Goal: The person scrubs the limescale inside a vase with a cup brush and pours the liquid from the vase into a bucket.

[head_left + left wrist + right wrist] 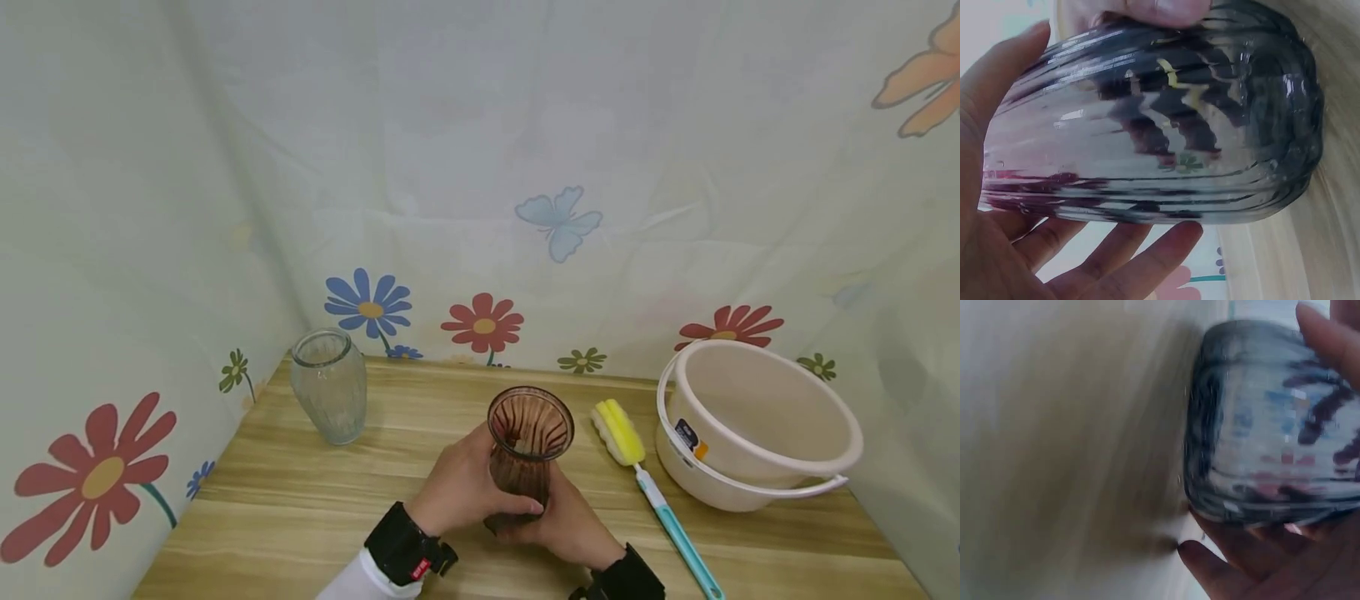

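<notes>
Both hands hold a brown ribbed glass vase [531, 425] with a flared rim, upright at the middle of the wooden table. My left hand [467, 482] grips its left side, thumb across the front. Lower on the right side, my right hand [570, 518] holds the vase near its base. In the left wrist view the fingers [1172, 250] curve round the ribbed glass [1116, 125]. The right wrist view shows the vase's thick base [1210, 431] close over the table, with the right fingers [1235, 556] beneath its side.
A clear glass vase [330, 387] stands at the back left. To the right lies a yellow sponge brush [619, 431] with a turquoise handle, beside a pale plastic bucket [720, 479] whose handle hangs down. A flower-print curtain [450, 167] closes off the back and sides.
</notes>
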### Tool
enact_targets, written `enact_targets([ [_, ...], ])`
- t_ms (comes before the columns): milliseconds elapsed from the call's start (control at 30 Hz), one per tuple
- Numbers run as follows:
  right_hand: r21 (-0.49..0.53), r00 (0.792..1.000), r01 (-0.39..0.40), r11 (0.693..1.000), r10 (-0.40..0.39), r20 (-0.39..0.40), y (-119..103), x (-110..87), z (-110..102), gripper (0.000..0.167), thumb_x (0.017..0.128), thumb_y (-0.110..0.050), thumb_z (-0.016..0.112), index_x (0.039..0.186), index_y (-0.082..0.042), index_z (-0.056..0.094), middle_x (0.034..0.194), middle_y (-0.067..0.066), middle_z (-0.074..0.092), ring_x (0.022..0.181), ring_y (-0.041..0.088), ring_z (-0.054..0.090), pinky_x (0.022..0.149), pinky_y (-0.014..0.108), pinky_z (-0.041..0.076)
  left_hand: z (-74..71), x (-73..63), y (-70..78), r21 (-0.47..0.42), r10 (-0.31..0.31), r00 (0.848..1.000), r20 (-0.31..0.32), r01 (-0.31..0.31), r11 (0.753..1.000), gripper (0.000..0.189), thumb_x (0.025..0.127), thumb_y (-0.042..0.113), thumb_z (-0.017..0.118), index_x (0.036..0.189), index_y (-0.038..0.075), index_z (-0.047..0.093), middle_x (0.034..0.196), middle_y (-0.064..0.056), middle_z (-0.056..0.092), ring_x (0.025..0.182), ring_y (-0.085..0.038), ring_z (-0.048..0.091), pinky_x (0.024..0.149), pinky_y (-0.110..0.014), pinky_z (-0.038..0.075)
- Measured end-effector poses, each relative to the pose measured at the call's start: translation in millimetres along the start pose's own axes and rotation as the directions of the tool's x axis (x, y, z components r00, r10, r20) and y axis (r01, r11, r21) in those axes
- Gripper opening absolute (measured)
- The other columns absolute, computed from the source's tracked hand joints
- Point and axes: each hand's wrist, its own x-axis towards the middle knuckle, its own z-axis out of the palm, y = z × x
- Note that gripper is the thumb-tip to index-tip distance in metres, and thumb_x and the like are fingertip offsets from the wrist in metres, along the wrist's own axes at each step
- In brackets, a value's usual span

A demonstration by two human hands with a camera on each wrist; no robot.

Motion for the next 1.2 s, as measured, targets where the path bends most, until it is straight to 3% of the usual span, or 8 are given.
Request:
enact_targets([
  [200,-0.061,0.995,0.03,0.998,-0.024,0.092,0.9,-4.0,-10.4,0.09,0.076,-0.035,0.094,0.149,-0.035,0.042,0.139,-0.01,0.063,0.127,0.013,0.06,0.108,0.033,0.048,-4.4,-0.7,1.1,0.018,0.019,0.999,0.051,-0.02,1.0,0.107,0.065,0.071,0.088,0.153,0.033,0.039,0.143,0.006,0.06,0.126,-0.016,0.063,0.1,-0.043,0.056],
  [400,-0.072,0.994,0.0,0.997,0.008,0.107,-1.0,-7.4,-15.9,0.107,0.075,-0.035,0.095,0.159,-0.024,0.03,0.156,0.006,0.05,0.142,0.033,0.05,0.117,0.059,0.038,-8.4,0.9,-4.5,-0.029,0.046,0.99,0.131,-0.043,0.999,0.098,0.066,0.069,0.089,0.148,0.037,0.045,0.138,0.012,0.063,0.127,-0.01,0.061,0.104,-0.041,0.054],
  [533,-0.09,0.994,-0.021,0.996,0.031,0.107,-1.0,-7.9,-19.2,0.113,0.071,-0.036,0.097,0.161,-0.022,0.028,0.161,0.011,0.043,0.148,0.037,0.041,0.119,0.066,0.031,-13.7,0.6,-4.8,-0.074,0.04,0.979,0.198,-0.026,0.997,0.09,0.067,0.064,0.091,0.143,0.038,0.05,0.135,0.015,0.064,0.126,-0.008,0.06,0.106,-0.039,0.052],
  [733,-0.054,0.989,0.004,0.999,0.004,0.148,0.1,-6.5,-24.6,0.108,0.071,-0.031,0.097,0.157,-0.029,0.033,0.158,0.003,0.047,0.148,0.031,0.041,0.122,0.062,0.027,-20.9,-0.8,-3.4,-0.128,0.04,0.96,0.278,-0.005,0.992,0.088,0.069,0.056,0.093,0.144,0.037,0.05,0.137,0.015,0.063,0.129,-0.009,0.058,0.109,-0.039,0.05],
  [1200,-0.068,0.988,0.024,0.997,-0.013,0.156,1.3,-6.3,-24.2,0.106,0.071,-0.031,0.097,0.155,-0.038,0.033,0.156,-0.005,0.048,0.146,0.024,0.044,0.121,0.043,0.031,-18.0,0.9,-9.7,-0.163,0.04,0.943,0.329,0.015,0.987,0.082,0.073,0.056,0.091,0.142,0.038,0.051,0.135,0.017,0.064,0.128,-0.007,0.058,0.107,-0.036,0.05],
])
